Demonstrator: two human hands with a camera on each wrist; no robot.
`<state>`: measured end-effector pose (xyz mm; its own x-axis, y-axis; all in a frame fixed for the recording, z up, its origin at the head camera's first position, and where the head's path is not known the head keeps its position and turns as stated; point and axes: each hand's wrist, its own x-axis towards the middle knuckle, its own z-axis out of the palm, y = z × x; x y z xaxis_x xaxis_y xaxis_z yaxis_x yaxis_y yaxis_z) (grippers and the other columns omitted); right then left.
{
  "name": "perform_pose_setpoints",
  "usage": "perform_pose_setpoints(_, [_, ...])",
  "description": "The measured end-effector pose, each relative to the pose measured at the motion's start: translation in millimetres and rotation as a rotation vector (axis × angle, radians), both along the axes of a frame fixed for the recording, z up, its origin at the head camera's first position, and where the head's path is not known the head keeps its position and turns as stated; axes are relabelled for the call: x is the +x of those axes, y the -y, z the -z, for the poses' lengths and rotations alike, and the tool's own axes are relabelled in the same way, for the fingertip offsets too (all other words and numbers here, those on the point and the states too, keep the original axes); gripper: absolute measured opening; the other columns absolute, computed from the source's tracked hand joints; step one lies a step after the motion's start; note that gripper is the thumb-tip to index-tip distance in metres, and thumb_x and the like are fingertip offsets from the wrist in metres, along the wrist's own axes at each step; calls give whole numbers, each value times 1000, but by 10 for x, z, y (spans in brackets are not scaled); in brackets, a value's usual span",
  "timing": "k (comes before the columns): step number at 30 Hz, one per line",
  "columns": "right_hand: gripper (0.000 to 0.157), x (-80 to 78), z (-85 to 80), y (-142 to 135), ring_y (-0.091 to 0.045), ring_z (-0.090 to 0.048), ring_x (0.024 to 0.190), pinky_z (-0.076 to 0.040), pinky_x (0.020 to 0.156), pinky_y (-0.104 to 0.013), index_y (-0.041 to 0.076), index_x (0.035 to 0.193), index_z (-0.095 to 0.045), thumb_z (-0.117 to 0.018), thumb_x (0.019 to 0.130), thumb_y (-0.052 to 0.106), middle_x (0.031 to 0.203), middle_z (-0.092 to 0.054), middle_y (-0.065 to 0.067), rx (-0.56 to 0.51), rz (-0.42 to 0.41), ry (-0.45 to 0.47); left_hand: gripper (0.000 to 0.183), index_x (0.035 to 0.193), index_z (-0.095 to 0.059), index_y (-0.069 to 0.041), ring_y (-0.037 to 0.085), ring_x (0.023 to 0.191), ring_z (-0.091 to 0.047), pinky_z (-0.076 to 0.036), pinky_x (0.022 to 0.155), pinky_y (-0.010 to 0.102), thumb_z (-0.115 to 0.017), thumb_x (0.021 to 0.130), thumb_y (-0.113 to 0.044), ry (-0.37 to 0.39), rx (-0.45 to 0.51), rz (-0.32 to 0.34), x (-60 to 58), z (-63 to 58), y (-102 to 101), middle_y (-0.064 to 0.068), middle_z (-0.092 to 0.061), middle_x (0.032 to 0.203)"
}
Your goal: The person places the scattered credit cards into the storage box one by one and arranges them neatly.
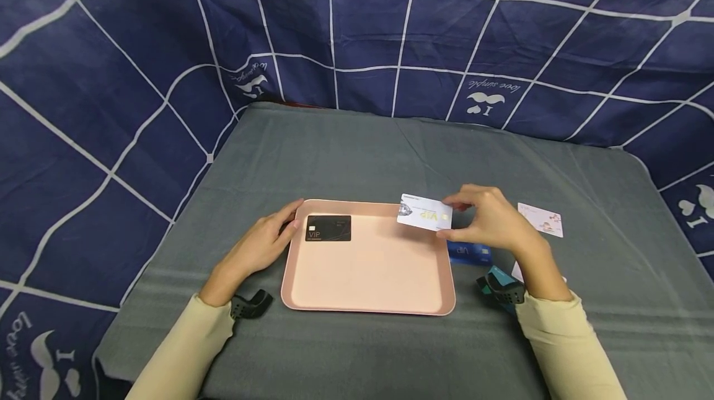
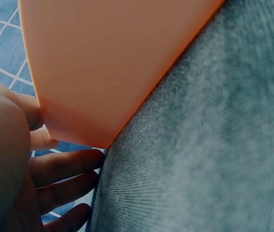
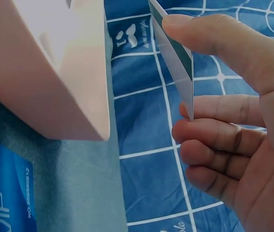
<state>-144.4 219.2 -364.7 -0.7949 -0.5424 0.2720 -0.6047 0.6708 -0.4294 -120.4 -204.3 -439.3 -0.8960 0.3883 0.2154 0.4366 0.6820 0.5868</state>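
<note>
A pale pink tray (image 1: 368, 282) lies flat, with a black VIP card (image 1: 328, 228) inside at its upper left. My left hand (image 1: 262, 244) holds the tray's left rim near the far corner, and in the left wrist view its other fingers (image 2: 69, 166) lie along the outer wall. Above the tray's far right corner, my right hand (image 1: 491, 217) pinches a white VIP card (image 1: 424, 213) by its right end between thumb and fingers. Seen edge-on in the right wrist view, the card (image 3: 178, 72) shows a dark stripe and stands apart from the tray.
Beneath the right hand, a blue VIP card (image 1: 471, 255) lies right beside the tray. A teal card (image 1: 502, 275) is partly hidden by the right wrist strap (image 1: 507, 291). Farther right rests a pinkish-white card (image 1: 540, 219). Grey cloth (image 1: 334, 152) covers the table; a navy checked curtain (image 1: 368, 28) hangs behind.
</note>
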Motion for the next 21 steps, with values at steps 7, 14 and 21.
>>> perform_pose_setpoints(7, [49,-40,-28,64,-14,-57,71,-51,62,-38,3,99,-77,-94,62,30,76,-60,4,-4,-28,-21,45,146,-46,-1,41,116,-59,-46,95,55,-54,103,-15,-1,-8,1,-2,-5,9,28,-59,129])
perform_pose_setpoints(14, [44,-85,-59,136,-10,-54,69,-45,58,-29,5,96,-77,-94,61,26,73,-58,7,-25,-52,-46,45,145,-47,-1,41,116,-59,-46,95,55,-54,103,-14,-2,5,2,-13,12,1,27,-59,129])
perform_pose_setpoints(21, [44,-114,-94,230,-21,-57,70,-46,61,-31,1,100,-76,-91,66,24,75,-61,-3,-14,-65,26,45,145,-46,0,40,116,-59,-46,95,55,-54,103,-14,9,17,-2,-18,18,4,25,-61,128])
